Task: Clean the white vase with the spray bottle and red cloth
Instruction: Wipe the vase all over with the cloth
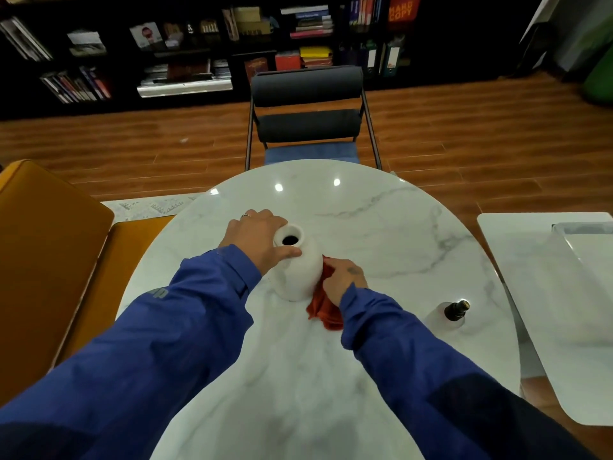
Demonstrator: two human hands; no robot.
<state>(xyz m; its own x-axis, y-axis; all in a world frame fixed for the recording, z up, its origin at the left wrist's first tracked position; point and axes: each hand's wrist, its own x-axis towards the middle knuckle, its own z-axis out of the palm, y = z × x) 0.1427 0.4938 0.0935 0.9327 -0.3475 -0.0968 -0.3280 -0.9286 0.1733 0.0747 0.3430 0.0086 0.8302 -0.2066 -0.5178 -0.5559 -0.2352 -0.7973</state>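
Note:
The white vase point(297, 270) stands upright in the middle of the round marble table point(381, 234), its dark mouth facing up. My left hand point(257, 239) grips the vase's neck from the left, thumb across the front. My right hand point(343, 277) holds the red cloth point(323, 310) bunched against the vase's right side; the cloth's loose end trails down onto the table. The spray bottle point(456, 310), clear with a dark cap, stands to the right of my right arm, untouched.
A dark chair with a blue seat point(308, 107) stands at the table's far edge. An orange seat point(43, 247) lies to the left, a second white tabletop point(547, 293) to the right. Bookshelves line the far wall.

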